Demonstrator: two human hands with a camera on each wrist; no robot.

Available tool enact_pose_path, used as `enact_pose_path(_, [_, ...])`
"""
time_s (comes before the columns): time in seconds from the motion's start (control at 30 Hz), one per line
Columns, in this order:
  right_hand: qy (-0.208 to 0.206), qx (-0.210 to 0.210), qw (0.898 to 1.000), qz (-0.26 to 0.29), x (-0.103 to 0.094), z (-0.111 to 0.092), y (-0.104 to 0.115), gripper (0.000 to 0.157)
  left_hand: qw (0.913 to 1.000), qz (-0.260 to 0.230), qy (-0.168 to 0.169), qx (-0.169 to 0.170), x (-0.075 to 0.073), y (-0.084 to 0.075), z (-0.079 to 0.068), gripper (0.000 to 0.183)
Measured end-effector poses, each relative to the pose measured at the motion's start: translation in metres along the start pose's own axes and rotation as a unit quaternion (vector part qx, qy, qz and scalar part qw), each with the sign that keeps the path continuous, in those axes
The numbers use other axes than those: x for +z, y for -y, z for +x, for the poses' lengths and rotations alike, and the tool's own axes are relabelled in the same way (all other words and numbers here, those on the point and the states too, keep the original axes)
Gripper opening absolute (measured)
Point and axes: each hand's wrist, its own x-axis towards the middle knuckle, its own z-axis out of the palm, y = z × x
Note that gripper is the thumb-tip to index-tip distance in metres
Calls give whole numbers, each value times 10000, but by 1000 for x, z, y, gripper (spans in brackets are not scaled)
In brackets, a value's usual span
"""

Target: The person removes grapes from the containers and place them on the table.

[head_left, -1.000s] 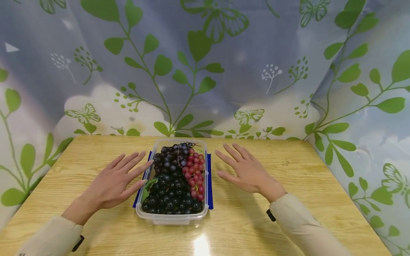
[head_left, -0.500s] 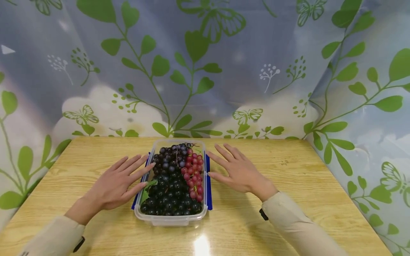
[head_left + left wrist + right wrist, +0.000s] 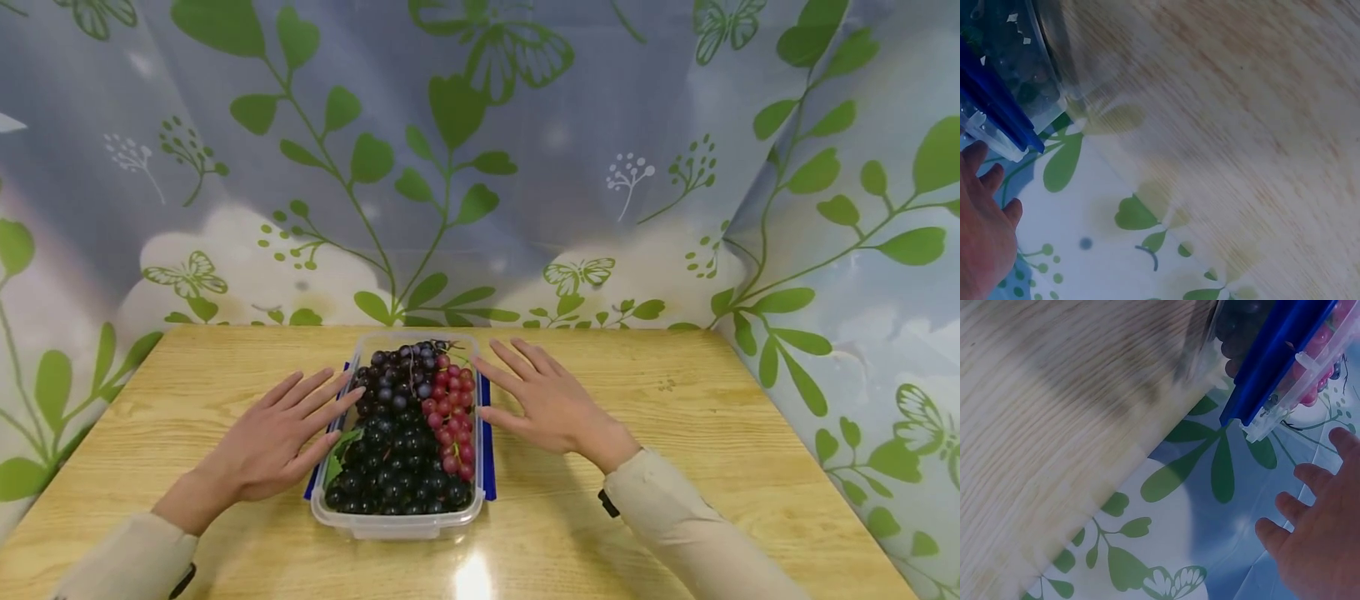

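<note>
A clear plastic food box [image 3: 397, 527] with blue side clips [image 3: 489, 454] stands on the table, filled with grapes. Black grapes [image 3: 393, 467] lie in front, dark purple grapes [image 3: 401, 367] at the back, and a bunch of red grapes [image 3: 452, 417] along the right side. A green leaf [image 3: 341, 454] shows at the left wall. My left hand [image 3: 273, 437] is spread beside the box, its index finger and thumb overlapping the left rim in the head view. On the other side my right hand [image 3: 551, 400] is spread with straight fingers, fingertips right at the right rim.
The box stands on a wood-grain table [image 3: 675, 467], close to its back edge. Behind and at the sides hangs a cloth [image 3: 562, 183] printed with green leaves and butterflies.
My right hand has moved left, from a gap beside the box to its right rim. The left hand has stayed spread near the left rim. The box stands in place.
</note>
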Motion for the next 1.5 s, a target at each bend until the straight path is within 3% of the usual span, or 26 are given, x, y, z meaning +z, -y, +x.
enact_pose_path(0.4, [125, -65, 9998, 122, -2, 15, 12, 69, 9994, -259, -28, -210, 10, -5, -2, 53])
enact_pose_path(0.77, [420, 65, 9990, 139, -7, 28, 25, 70, 9993, -276, 19, -258, 10, -4, -4, 52])
enact_pose_path(1.03, [338, 182, 9993, -29, -6, 31, 30, 72, 9989, -319, 89, -329, 11, -5, -4, 53])
enact_pose_path(1.37, [-199, 86, 9993, -294, -2, 30, 36, 58, 9987, -357, 36, -369, 11, -6, -5, 52])
enact_pose_path(1.5, [-237, 89, 9990, -377, 0, 31, 37, 55, 9987, -345, 46, -375, 11, -6, -5, 53])
